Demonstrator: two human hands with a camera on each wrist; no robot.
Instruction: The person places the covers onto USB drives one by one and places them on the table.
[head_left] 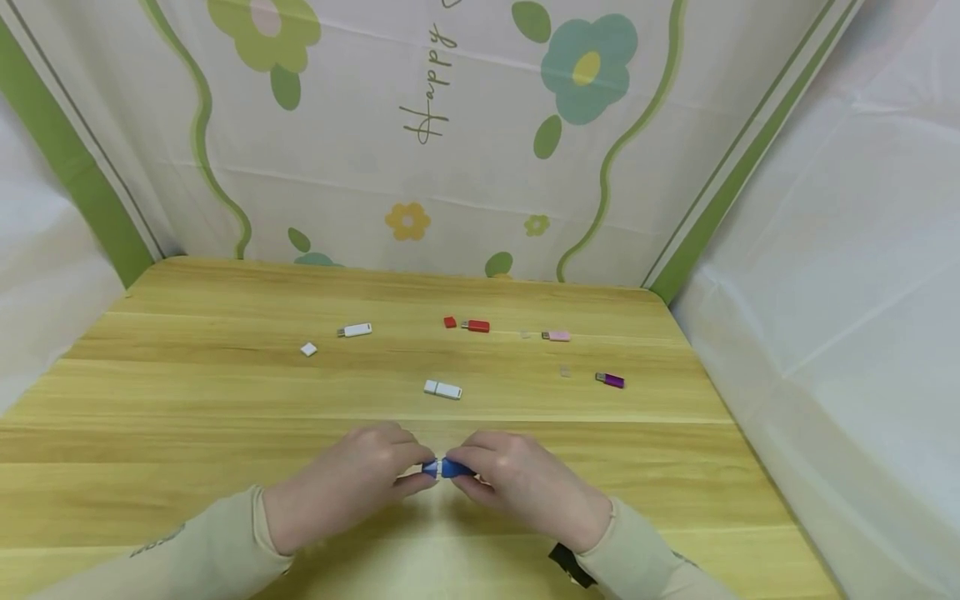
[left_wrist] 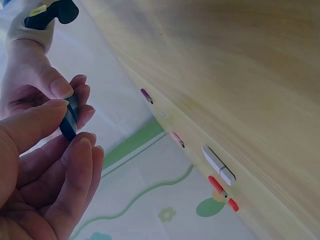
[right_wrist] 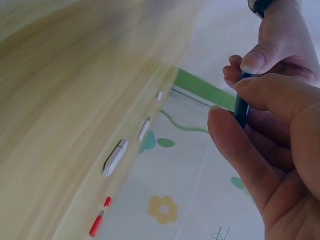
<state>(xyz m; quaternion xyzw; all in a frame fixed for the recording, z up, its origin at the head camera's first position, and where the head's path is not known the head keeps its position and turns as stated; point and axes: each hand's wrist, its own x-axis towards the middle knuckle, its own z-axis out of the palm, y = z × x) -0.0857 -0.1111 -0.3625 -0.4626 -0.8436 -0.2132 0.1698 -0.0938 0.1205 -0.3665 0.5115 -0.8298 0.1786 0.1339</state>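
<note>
A blue USB stick (head_left: 456, 468) is held level between two hands above the near part of the table. My left hand (head_left: 352, 475) pinches its blue cap end (head_left: 429, 468) between thumb and fingers. With thumb and forefinger, my right hand (head_left: 521, 479) grips the longer blue body. A narrow pale strip shows between the two blue parts in the head view; whether they touch is hard to tell. In the left wrist view, fingers of both hands cover much of the stick (left_wrist: 70, 120). Just beyond the hands lies a capped white USB stick (head_left: 443, 390).
Farther back lie an uncapped white stick (head_left: 355, 330) with a white cap (head_left: 308, 350), a red stick (head_left: 476, 326) beside its red cap (head_left: 450, 322), a pink stick (head_left: 557, 336) and a purple stick (head_left: 611, 380). Clear caps (head_left: 565, 372) lie near these. A patterned curtain (head_left: 465, 183) hangs behind the table.
</note>
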